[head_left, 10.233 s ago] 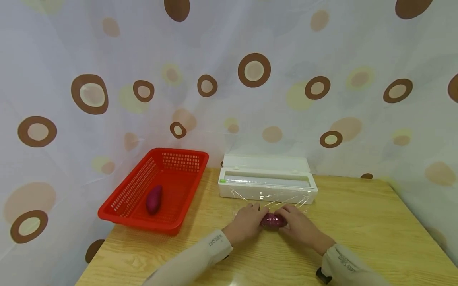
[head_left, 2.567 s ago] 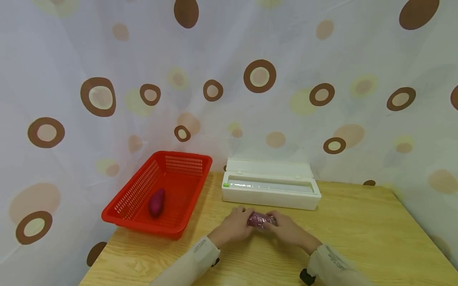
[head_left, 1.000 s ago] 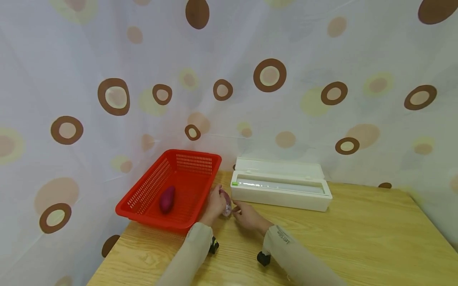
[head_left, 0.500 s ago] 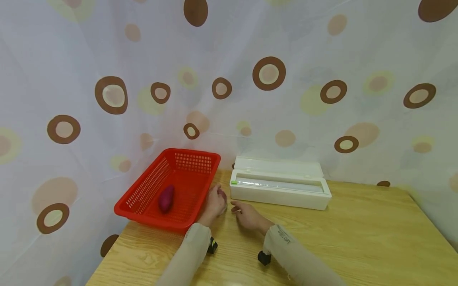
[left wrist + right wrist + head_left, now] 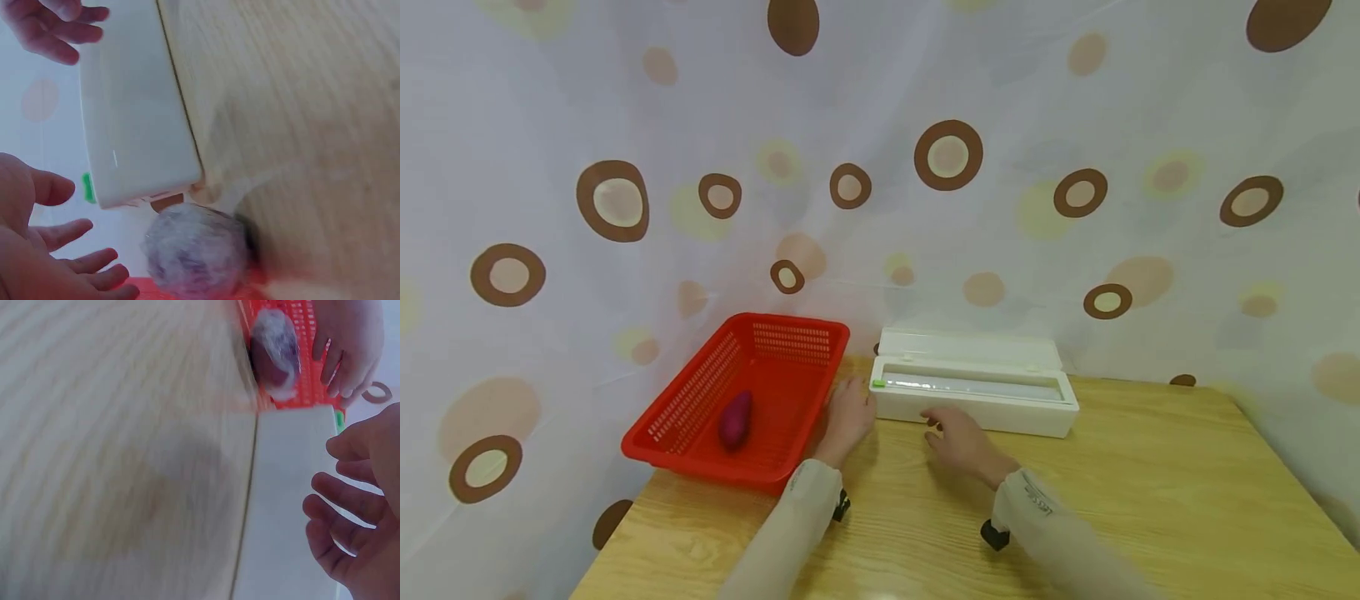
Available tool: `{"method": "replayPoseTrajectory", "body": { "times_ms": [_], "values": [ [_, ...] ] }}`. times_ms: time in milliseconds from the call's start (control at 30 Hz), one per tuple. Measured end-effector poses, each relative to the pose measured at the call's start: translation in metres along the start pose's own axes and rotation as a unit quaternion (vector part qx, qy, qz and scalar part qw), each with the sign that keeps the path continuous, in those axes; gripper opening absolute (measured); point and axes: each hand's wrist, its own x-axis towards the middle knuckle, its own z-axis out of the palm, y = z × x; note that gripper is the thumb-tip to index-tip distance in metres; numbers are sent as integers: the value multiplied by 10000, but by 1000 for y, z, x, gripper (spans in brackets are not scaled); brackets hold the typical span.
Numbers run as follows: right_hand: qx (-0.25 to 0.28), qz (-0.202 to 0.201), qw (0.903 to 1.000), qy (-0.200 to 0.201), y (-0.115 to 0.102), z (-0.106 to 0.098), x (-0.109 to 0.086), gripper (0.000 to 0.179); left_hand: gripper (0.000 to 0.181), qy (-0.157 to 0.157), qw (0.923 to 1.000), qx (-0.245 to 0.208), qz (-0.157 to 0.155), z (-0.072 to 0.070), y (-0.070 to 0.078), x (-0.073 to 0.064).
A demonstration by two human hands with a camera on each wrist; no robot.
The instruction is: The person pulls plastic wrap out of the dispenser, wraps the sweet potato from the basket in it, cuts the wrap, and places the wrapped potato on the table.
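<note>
A purple sweet potato wrapped in clear film [image 5: 197, 250] lies on the table against the outside of the red basket [image 5: 760, 482], near the box's left end. In the head view, my left hand [image 5: 850, 421] covers it. The left wrist view shows the left hand's fingers spread and apart from it. My right hand [image 5: 962, 446], holding nothing, hovers in front of the white cling film box [image 5: 977, 412] with its fingers loosely bent. Inside that box, whose lid stands raised, lies a roll of film [image 5: 970, 386]. A bare purple sweet potato [image 5: 735, 421] rests in the basket.
Behind the wooden table [image 5: 1120, 500] hangs a pale curtain [image 5: 880, 250] with brown circles. A green slider [image 5: 878, 383] sits at the box's left end. The basket stands at the table's left side, close to the box.
Earlier both hands rolled the sweet potato in film drawn from the box. It then moved left beside the basket, where the left hand let go. The right hand has shifted right.
</note>
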Motion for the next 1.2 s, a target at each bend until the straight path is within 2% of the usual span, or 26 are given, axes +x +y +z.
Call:
{"method": "replayPoseTrajectory", "body": {
  "times_ms": [133, 233, 367, 500, 733, 900, 1000, 1200],
  "values": [
    [-485, -39, 9979, 416, 15, -19, -2, 30, 36, -221, 9935, 839, 743, 2, 11, 8],
    [-711, 0, 9952, 677, 28, -32, -3, 28, 41, -498, 9827, 1344, 1172, 7, 20, 14],
    [-1059, -92, 9903, 897, 47, -48, -5, 30, 43, -801, 9626, 2060, 1569, 15, 32, 18],
    [-1467, 24, 9853, 872, 66, -62, -5, 31, 42, -1084, 9514, 2352, 1668, 22, 46, 21],
    [-1545, 636, 9845, 531, 85, -76, -3, 33, 40, -1445, 9542, 2237, 1360, 32, 58, 28],
    [-1368, 807, 9866, 364, 88, -80, -1, 31, 30, -1295, 9527, 2318, 1480, 37, 56, 31],
    [-1222, 724, 9893, 337, 90, -81, -1, 27, 26, -1170, 9535, 2262, 1614, 40, 55, 32],
    [-860, 831, 9925, 260, 95, -81, -1, 27, 25, -1126, 9548, 2140, 1727, 44, 56, 34]
  ]
}}
